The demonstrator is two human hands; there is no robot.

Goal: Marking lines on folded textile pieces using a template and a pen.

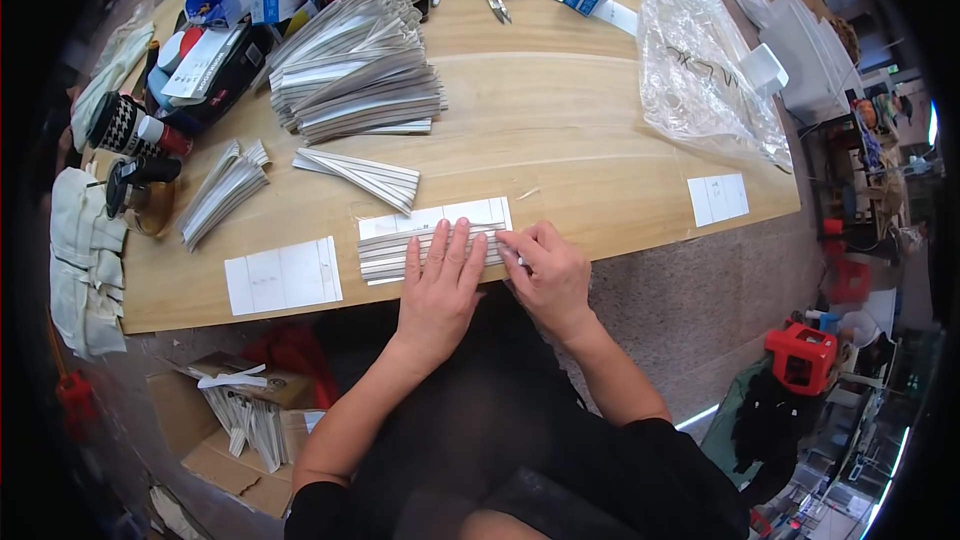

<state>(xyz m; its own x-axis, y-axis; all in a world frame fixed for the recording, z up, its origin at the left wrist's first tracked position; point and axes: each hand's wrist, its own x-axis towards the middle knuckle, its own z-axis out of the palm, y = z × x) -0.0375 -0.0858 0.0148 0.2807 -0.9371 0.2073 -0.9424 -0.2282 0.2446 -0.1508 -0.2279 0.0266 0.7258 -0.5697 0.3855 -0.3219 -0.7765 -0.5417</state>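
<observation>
A row of narrow grey-white strips (pixel 385 258) lies side by side on a marked white paper sheet (pixel 460 212) near the table's front edge. My left hand (pixel 440 285) rests flat across the strips, fingers stretched and slightly apart. At their right ends my right hand (pixel 550 275) is closed in a pinch. A small pale tip shows between its fingers; the rest of what it grips is hidden. Just beyond the sheet lies a small fanned bunch of similar strips (pixel 360 178). Another bunch (pixel 225 190) lies further left.
A large heap of strips (pixel 350 70) covers the back left. Beside it stand a cup (pixel 125 125) and a tape dispenser (pixel 140 185). Clear plastic sheeting (pixel 690 50) lies at the right, nippers (pixel 496 4) at the back. Below the table's left side, a cardboard box (pixel 235 460) holds more strips.
</observation>
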